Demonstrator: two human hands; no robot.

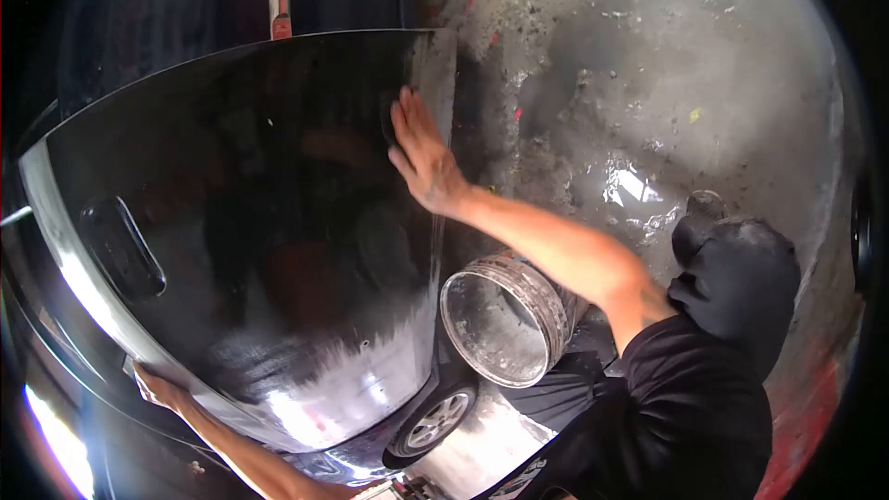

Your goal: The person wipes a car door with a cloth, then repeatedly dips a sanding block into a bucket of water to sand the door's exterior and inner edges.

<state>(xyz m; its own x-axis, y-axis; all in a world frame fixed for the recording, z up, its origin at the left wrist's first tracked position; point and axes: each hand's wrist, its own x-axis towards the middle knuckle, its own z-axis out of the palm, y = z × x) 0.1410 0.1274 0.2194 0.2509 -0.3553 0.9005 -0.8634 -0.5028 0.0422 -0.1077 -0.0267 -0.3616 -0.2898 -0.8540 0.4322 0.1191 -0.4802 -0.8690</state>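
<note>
A large dark car panel (306, 176) fills the left half of the view, its lower part whitish and scuffed. My right hand (426, 153) lies with fingers stretched out on the dark surface near the panel's right edge, holding nothing. At the panel's lower left edge is my left hand (162, 391), its fingers mostly hidden; a small pale thing shows at the fingertips, too small to name. A recessed oval handle opening (125, 247) sits on the panel's left side.
An open, dirty bucket (500, 329) lies close to the panel's right edge, under my right forearm. Below it is a car wheel (435, 424). The grey concrete floor (741, 65) on the right is wet and stained. A red-tipped strap (281, 18) meets the panel's top edge.
</note>
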